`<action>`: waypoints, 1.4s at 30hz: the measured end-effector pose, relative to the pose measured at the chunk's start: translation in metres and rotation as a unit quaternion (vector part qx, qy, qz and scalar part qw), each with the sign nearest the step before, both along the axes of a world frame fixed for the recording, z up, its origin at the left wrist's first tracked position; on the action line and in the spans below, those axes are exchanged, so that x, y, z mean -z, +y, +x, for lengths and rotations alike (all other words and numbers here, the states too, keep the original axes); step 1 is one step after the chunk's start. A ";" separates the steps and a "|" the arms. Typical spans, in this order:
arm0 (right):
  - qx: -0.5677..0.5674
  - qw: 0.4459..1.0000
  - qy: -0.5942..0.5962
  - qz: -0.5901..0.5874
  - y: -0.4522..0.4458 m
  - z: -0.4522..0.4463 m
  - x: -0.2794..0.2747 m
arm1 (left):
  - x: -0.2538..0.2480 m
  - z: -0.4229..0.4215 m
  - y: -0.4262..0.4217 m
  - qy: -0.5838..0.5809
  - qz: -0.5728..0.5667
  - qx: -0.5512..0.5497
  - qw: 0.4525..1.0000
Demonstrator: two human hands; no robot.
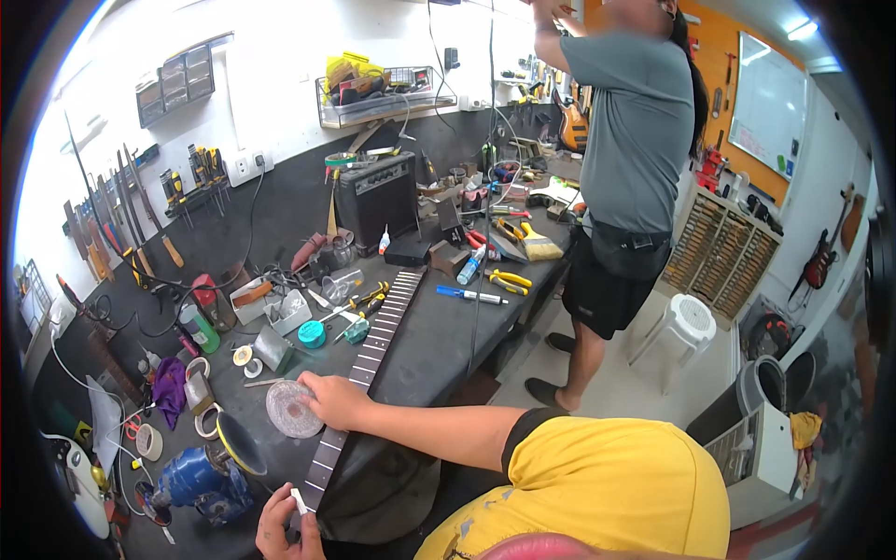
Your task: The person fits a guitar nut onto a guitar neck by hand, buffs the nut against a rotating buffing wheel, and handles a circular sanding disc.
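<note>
A long dark fretboard (359, 373) with light cross lines lies along the bench near its front edge. My right hand (338, 403) reaches across it, its fingers closed on the edge of a round, flat, greyish disc with a brownish centre (291, 411); I cannot tell what the disc is. Low in the view, beside the fretboard's near end, my left hand (289, 530) pinches a small white piece (300, 501). Left of that hand stands a blue power tool (201, 481) with a round yellow-edged pad (241, 443).
Tape rolls (149, 441), a turquoise tub (312, 334), screwdrivers (371, 297) and a marker (471, 295) lie about the black bench (420, 345). Farther back are an amplifier (378, 201) and yellow-handled pliers (509, 281). Another person (635, 140) stands beyond, near a white stool (686, 322).
</note>
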State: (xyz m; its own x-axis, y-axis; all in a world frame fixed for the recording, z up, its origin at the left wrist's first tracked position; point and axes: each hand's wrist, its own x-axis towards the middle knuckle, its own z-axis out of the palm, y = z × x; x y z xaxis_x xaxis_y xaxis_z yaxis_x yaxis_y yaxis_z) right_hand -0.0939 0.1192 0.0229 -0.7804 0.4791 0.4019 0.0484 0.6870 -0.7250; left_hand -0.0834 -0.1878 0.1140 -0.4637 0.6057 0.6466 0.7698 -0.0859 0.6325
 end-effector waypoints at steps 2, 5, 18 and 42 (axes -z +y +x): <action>0.003 1.000 -0.003 0.000 -0.002 0.001 0.001 | -0.007 0.004 0.002 0.012 -0.007 0.003 1.000; 0.006 1.000 -0.016 -0.001 -0.003 0.003 -0.002 | -0.014 0.010 0.008 0.026 -0.005 0.014 1.000; -0.001 1.000 0.006 -0.006 -0.008 0.001 0.007 | -0.002 0.010 0.001 0.007 -0.007 0.000 1.000; 0.006 1.000 -0.005 0.007 -0.002 0.001 0.005 | -0.025 0.019 0.010 0.031 0.007 -0.012 0.999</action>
State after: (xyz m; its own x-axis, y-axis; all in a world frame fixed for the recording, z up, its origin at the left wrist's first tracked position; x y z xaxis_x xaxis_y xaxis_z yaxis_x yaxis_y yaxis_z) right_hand -0.0928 0.1172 0.0179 -0.7781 0.4832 0.4012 0.0634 0.6960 -0.7153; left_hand -0.0640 -0.1778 0.1391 -0.4363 0.5855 0.6833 0.8097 -0.0758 0.5820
